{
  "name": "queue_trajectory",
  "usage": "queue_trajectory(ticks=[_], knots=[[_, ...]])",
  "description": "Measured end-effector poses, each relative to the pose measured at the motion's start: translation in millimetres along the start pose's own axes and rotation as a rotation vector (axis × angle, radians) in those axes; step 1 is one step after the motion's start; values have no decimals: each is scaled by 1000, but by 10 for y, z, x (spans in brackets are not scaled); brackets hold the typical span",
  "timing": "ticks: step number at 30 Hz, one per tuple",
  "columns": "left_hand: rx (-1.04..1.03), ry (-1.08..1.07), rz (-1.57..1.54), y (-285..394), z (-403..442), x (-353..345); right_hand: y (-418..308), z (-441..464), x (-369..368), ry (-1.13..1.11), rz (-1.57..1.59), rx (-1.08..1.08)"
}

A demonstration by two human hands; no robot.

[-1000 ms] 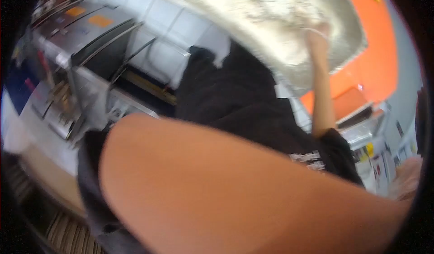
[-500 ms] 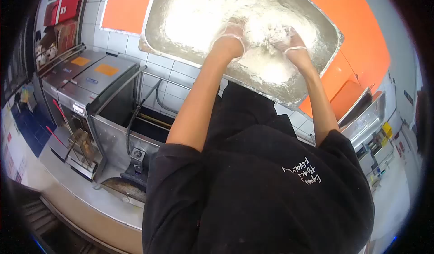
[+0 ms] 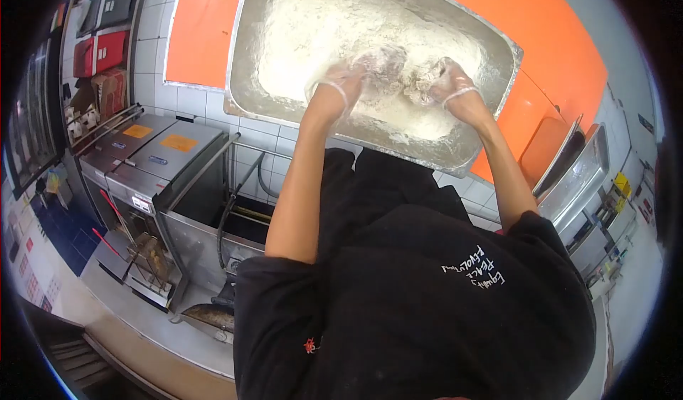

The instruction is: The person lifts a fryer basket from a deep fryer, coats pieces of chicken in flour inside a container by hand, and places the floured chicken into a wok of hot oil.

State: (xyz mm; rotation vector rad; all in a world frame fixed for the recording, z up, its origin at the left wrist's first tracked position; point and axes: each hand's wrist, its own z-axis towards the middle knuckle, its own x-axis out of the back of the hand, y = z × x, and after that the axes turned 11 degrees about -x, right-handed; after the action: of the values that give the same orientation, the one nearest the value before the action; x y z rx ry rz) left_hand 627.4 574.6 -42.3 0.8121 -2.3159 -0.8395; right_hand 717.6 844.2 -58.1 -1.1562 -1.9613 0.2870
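A large metal tray holds a broad bed of white flour. Both my hands wear thin clear plastic gloves and are inside the tray. My left hand is smeared by motion at a flour-covered clump; how its fingers sit on it is unclear. My right hand is curled, its floury fingers closed round a lumpy flour-coated piece. What lies under the coating cannot be made out.
The tray rests on an orange counter. At the left stands a metal deep fryer with a wire basket. More metal trays lean at the right. Boxes sit on a rack at upper left.
My left hand has shifted left and slightly down, and the clump beside it shows more. My right hand has turned and curled round a floured piece. The whole view has shifted a little.
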Motion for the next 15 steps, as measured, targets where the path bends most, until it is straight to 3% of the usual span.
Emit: queue_trajectory(ticks=[1, 3, 7, 9, 10, 11, 12, 13, 15], knots=[[-8, 2, 7, -10, -29, -6, -20, -37, 3, 8, 5, 5], [-57, 96, -356, -38, -94, -35, -38, -112, -3, -120, 597, -79], [-1, 90, -649, 2, -157, -134, -77, -197, 74, -213, 877, -259], [-248, 164, -370, -188, -112, -201, 135, -98, -59, -78, 574, -254], [-252, 167, -365, -226, -79, -209, 47, -140, -32, -78, 578, -248], [-368, 157, 134, -211, -64, -199, -122, -237, 14, 28, 400, -7], [-418, 140, 386, -198, -63, -217, -204, -301, 37, 134, 218, 229], [-469, 139, 639, -148, -79, -225, -172, -293, 14, 134, 220, 232], [-275, 190, 345, 237, -229, -321, -124, -300, -72, 24, 134, 197]])
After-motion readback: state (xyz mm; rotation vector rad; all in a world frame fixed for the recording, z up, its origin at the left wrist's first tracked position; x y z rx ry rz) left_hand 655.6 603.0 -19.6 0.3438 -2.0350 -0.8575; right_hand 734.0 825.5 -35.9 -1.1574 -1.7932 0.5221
